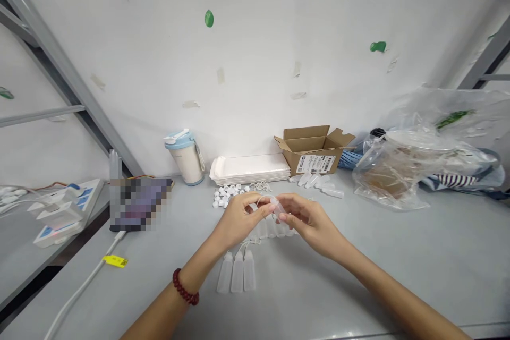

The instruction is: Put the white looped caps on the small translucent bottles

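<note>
Over the middle of the table, my right hand [313, 220] grips a small translucent plastic bottle [279, 211] between thumb and fingers. My left hand [242, 218] is closed at the upper end of that same bottle, where a thin white cord loops over the fingertips. What exactly sits under the left fingertips is partly hidden. Below the hands lies a row of similar bottles [271, 229], partly covered by the fingers. Nearer to me, three bottles [237, 273] with thin white cords at their tops lie side by side.
Loose white caps [229, 192] and white cords [261, 186] lie behind my hands. More bottles [314, 180] are before an open cardboard box [314, 151]. White flat packages [251, 167], a cup [185, 159], a phone [145, 202], a power strip [85, 199] and plastic bags [398, 164] stand around.
</note>
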Demonstrator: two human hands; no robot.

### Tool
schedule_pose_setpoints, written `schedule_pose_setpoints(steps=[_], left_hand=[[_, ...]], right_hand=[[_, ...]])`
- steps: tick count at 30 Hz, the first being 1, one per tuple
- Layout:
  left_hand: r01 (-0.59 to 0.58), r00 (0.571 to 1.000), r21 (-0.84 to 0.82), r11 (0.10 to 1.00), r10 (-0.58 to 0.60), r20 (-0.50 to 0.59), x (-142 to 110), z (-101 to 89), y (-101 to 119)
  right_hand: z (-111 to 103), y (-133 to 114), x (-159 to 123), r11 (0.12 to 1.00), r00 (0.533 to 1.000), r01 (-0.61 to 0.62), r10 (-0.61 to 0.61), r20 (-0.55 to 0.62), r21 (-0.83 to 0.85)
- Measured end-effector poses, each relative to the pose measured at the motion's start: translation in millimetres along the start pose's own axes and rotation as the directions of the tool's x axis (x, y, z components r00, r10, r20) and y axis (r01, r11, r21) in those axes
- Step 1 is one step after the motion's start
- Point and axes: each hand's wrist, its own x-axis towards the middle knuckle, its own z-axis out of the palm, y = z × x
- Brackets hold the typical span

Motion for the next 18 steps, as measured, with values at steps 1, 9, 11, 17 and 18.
schedule_pose_setpoints(steps=[1, 9, 11, 17, 18], left_hand=[[-0.008, 1.0, 0.0, 1.0, 0.008, -0.019, 0.0, 0.3, -0.5], [-0.163, 0.969, 0.119, 0.979, 0.182, -0.169, -5.7, 9.9, -5.7], [-0.205, 0.962, 0.157, 0.966, 0.229, -0.152, -6.7, 10.9, -6.1], [-0.336, 0.926, 0.27, 0.902, 0.369, -0.08, -8.4, 16.1, -9.6], [-0.342, 0.923, 0.287, 0.895, 0.377, -0.076, -8.3, 17.2, -10.5]], right_hand=[[0.3, 0.3, 0.6, 0.997, 1.0, -0.03, 0.029, 0.009, 0.077], [-2.2, 4.1, 3.7, 0.784, 0.975, -0.216, 0.143, 0.17, 0.582], [-2.8, 5.4, 4.1, 0.734, 0.97, -0.244, 0.174, 0.172, 0.634], [-0.8, 4.8, 4.2, 0.673, 0.959, -0.28, 0.224, 0.173, 0.685], [-0.5, 4.4, 4.0, 0.674, 0.958, -0.283, 0.226, 0.174, 0.682]])
